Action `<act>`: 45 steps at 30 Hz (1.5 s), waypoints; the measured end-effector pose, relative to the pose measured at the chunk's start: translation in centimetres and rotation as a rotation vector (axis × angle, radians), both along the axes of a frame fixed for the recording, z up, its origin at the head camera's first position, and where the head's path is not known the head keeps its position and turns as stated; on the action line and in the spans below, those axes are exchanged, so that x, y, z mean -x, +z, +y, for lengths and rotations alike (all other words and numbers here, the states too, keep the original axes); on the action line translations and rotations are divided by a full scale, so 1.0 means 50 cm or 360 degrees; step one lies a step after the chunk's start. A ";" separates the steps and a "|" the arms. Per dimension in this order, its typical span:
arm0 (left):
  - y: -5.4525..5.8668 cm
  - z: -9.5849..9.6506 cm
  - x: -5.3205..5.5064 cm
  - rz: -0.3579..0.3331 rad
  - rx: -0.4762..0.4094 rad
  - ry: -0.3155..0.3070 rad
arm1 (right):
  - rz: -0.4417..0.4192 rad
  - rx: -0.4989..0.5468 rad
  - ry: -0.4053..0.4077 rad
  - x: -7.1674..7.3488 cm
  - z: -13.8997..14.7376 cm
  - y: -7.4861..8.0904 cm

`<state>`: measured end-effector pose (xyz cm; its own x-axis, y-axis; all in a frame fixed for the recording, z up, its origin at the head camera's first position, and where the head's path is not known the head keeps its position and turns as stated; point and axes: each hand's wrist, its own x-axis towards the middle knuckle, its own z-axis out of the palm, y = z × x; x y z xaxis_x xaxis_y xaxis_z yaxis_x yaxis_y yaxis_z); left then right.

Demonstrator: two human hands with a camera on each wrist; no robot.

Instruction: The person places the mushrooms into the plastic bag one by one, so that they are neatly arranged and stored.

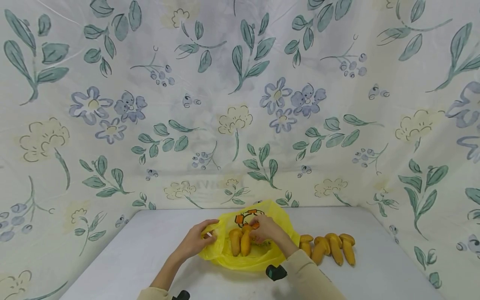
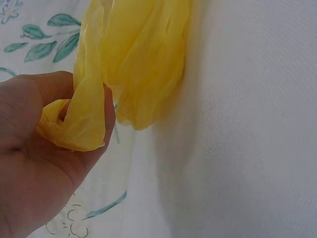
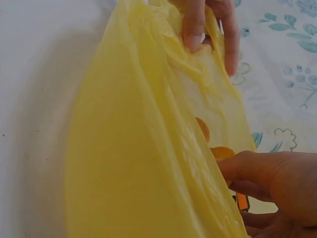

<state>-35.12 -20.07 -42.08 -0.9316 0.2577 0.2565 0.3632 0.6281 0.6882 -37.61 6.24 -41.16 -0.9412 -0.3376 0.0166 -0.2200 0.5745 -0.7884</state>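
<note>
A yellow plastic bag (image 1: 240,263) lies spread on the table with its mouth open. My left hand (image 1: 198,239) grips the bag's left edge, thumb and fingers round the thin plastic (image 2: 89,116). Inside the bag, two yellow-brown mushrooms (image 1: 235,242) lie side by side, stems toward me. My right hand (image 1: 265,229) reaches in from the right and pinches a mushroom (image 3: 223,152) near its cap. In the right wrist view the bag's wall hides most of that mushroom and some fingertips.
Several more mushrooms (image 1: 335,248) lie in a row on the white table (image 1: 375,233), just right of the bag. Behind the table hangs a floral curtain (image 1: 210,166), which also runs along both sides.
</note>
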 end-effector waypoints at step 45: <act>0.001 0.000 -0.001 -0.0005 0.0004 -0.0019 | 0.0095 -0.0022 0.0100 -0.029 0.051 0.031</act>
<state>-35.08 -20.07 -42.04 -0.9292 0.2695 0.2527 0.3685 0.6253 0.6879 -36.16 8.78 -39.60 -0.9155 -0.3968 0.0668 -0.3022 0.5685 -0.7652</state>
